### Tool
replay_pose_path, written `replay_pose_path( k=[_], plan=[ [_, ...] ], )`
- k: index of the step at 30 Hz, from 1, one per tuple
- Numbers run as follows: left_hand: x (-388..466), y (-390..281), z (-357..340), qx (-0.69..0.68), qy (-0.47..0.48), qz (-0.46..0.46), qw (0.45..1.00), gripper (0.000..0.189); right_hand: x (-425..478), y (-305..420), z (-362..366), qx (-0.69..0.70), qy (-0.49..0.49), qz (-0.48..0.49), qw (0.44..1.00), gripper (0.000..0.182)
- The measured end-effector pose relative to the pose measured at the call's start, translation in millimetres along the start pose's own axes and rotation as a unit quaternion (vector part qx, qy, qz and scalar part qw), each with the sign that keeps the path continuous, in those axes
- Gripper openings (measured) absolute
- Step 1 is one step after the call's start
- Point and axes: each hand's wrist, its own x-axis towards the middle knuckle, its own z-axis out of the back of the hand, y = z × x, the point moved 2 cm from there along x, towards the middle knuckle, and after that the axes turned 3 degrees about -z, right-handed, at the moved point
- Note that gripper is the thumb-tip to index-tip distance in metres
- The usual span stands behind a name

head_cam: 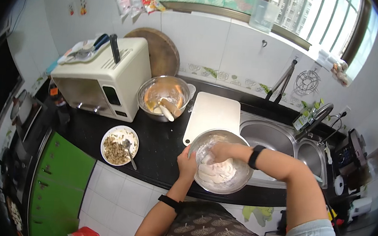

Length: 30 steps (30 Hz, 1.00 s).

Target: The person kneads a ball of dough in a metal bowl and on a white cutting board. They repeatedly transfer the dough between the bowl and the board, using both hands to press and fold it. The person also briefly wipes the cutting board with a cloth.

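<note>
A stainless steel bowl (243,186) stands at the counter's front, overlapping a white cutting board (214,112) and the sink edge. Its left rim is gripped by my left hand (187,161), thumb on the edge. Inside lies soft, pale dough (216,173), with floury residue on the wall around it. My right hand (219,151) reaches into the bowl from the right, its fingers curled onto the dough's upper left edge; the fingertips are partly hidden.
Left of the bowl is a white bowl of chopped filling (116,148) with a metal spoon (130,153). Behind it, a second steel bowl (164,94) holds wooden-handled utensils. A cream countertop oven (111,77) occupies the left; a double sink (268,138) and faucet (317,120) are right.
</note>
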Motion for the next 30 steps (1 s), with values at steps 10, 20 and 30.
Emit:
replay_pose_path(
  k=[10, 20, 30],
  plan=[
    [1, 14, -2, 0.000, 0.013, 0.008, 1.000, 0.033, -28, 21, -7, -0.144, -0.042, 0.069, 0.986, 0.060],
    [-6, -5, -7, -0.044, 0.009, 0.047, 0.998, 0.033, -70, -35, -48, -0.148, -0.050, 0.173, 0.973, 0.030],
    [-8, 3, -9, -0.028, 0.017, 0.057, 0.998, 0.032, 10, 4, -64, -0.182, -0.070, 0.059, 0.979, 0.030]
  ],
)
